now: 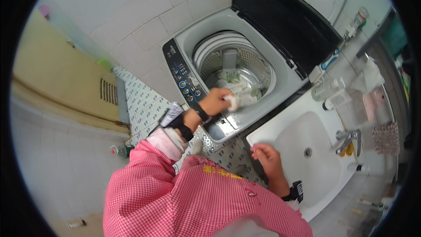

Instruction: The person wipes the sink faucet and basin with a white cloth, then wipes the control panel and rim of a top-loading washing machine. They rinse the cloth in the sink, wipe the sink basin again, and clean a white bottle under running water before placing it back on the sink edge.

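My left hand is over the front rim of a top-loading washing machine, its fingers closed on a small bunched white cloth. Below it, white and green-patterned laundry lies at the bottom of the perforated steel drum. My right hand is by the front left edge of a white washbasin. Its fingers are curled in towards the thumb, and whether anything small is between them cannot be made out.
The machine's black lid stands raised at the back. Beside the chrome faucet, a clear bottle and a brush are at the basin's back edge. A plastic bottle is on the floor at left, near a yellowish door.
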Demonstrator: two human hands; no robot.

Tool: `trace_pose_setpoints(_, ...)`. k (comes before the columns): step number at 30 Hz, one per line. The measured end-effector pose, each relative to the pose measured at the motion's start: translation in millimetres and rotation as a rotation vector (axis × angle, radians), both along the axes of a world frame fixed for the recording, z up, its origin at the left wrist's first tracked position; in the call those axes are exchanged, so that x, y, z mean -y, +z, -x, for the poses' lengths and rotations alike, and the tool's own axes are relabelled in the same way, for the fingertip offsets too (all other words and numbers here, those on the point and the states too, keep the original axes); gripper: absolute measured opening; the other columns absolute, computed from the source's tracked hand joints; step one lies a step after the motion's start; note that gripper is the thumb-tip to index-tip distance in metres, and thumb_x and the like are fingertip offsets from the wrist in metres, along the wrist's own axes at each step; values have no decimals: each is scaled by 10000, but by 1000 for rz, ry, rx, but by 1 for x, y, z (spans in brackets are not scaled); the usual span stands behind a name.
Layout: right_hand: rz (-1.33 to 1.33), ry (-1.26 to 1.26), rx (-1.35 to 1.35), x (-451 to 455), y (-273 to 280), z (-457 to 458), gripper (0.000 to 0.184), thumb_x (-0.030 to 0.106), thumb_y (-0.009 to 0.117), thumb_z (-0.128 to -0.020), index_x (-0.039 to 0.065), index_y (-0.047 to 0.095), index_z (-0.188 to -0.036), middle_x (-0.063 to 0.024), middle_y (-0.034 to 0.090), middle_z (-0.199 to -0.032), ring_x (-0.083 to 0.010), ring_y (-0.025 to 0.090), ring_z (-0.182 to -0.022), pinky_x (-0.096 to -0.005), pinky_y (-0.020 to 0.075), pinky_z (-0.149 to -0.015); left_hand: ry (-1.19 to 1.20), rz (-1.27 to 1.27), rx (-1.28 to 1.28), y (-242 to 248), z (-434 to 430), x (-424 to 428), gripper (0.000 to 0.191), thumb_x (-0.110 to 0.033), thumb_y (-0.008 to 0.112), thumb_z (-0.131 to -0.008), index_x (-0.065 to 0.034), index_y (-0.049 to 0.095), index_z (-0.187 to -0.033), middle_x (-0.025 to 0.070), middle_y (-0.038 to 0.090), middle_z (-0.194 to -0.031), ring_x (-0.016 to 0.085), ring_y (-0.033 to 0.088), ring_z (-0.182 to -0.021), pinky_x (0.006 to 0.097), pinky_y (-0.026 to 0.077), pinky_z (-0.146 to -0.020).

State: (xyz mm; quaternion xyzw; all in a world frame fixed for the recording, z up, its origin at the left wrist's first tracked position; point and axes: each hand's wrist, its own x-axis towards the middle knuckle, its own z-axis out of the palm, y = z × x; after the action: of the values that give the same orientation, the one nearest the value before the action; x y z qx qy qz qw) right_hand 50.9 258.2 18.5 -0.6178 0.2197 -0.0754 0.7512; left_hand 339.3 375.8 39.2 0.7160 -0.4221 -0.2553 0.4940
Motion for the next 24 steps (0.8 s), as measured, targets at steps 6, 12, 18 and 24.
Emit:
trace_pose_setpoints(6,-8,-180,103,-29,61,-82,337,18,550,-882,-9,504,-1215,-117,607,-1082,-135,597,-859,-251,498,-748,-116,289,-885,-5,-48,-23,230,-15,546,-865,-2,582,-1092,48,635,-956,113,618,-802,231,520,-706)
trace_pose_setpoints(12,123,-351,129,-101,75,-218,528,5,608,-842,-3,400,-1328,-146,541,-1196,-165,569,-973,-286,491,-785,-298,317,-1143,1,-126,-69,330,37,458,-867,3,496,-1193,109,596,-1069,214,624,-947,331,524,-813)
trace_pose_setpoints(18,178,-311,61,-134,79,-337,496,-23,636,-814,-49,442,-1271,-138,582,-1123,-166,570,-998,-275,494,-794,-338,283,-1131,12,-189,-107,293,-1,483,-889,-48,496,-1178,78,583,-1072,199,620,-954,329,547,-792)
trace_pose_setpoints(24,44,-313,96,-131,68,-373,209,-53,615,-812,-5,544,-1002,-76,639,-933,-116,609,-819,-241,492,-741,-264,183,-1004,1,-220,-120,227,-100,504,-926,-43,472,-1144,86,592,-1024,163,647,-796,275,544,-701)
